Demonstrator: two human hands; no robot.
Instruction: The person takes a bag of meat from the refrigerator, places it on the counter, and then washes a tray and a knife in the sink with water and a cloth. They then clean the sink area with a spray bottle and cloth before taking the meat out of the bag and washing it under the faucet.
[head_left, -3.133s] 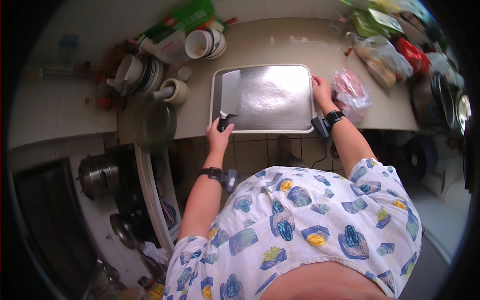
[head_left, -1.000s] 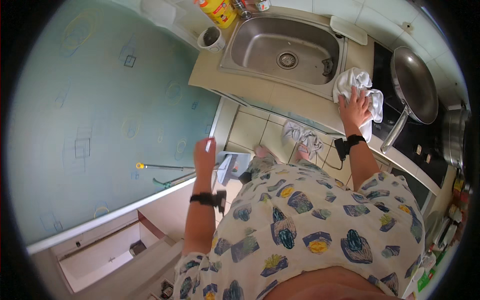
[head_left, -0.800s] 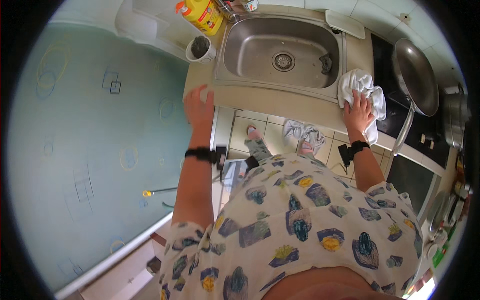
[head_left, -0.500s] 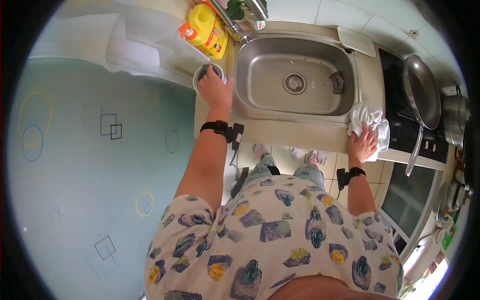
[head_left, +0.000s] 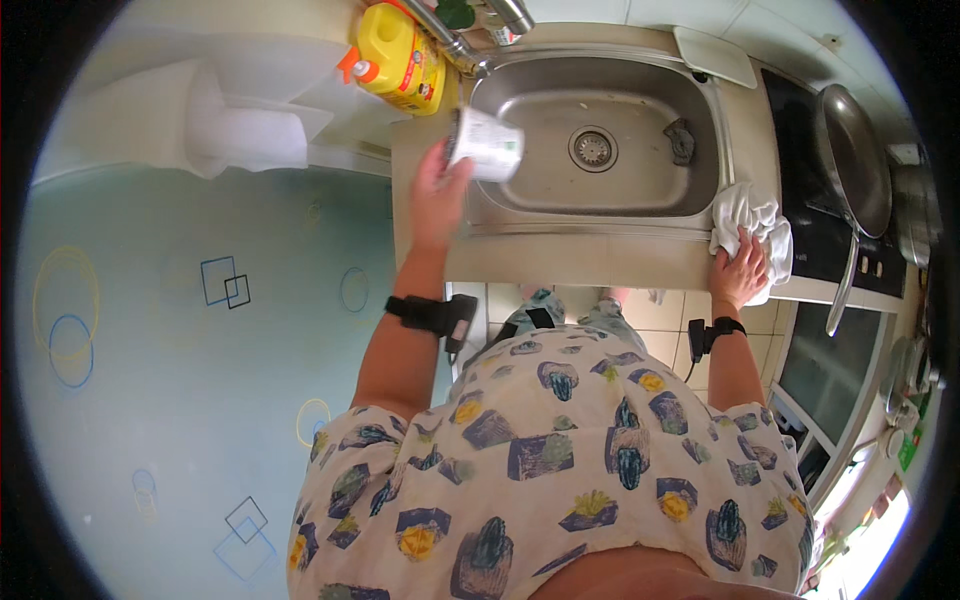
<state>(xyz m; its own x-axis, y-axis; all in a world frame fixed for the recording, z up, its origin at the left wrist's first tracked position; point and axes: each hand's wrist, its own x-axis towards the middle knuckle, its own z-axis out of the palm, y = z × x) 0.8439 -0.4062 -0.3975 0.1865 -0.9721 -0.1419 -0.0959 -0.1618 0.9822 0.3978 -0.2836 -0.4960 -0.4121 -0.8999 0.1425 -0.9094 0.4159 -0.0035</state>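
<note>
My left hand [head_left: 437,205] grips a white plastic tub [head_left: 489,148] with print on its side. The tub is tipped onto its side over the left rim of the steel sink [head_left: 545,200]. Its dark end lies toward my fingers, and whatever is inside is hidden. At the sink's right front corner, a crumpled white cloth [head_left: 745,212] lies on the counter. My right hand [head_left: 738,274] rests on the cloth's near edge, fingers stretched out over it. A small dark crumpled piece [head_left: 680,143] lies at the right of the basin, beyond the drain [head_left: 593,148].
A yellow pump bottle [head_left: 400,60] stands behind the left hand, beside the tap [head_left: 440,30]. Right of the sink, a frying pan [head_left: 852,160] sits on the black cooktop [head_left: 797,180], its handle reaching over the counter edge. A white board [head_left: 716,57] lies at the back.
My left hand has lifted the tub off the counter, tipped it sideways and brought it right to the sink's rim. My right hand stays at the cloth.
</note>
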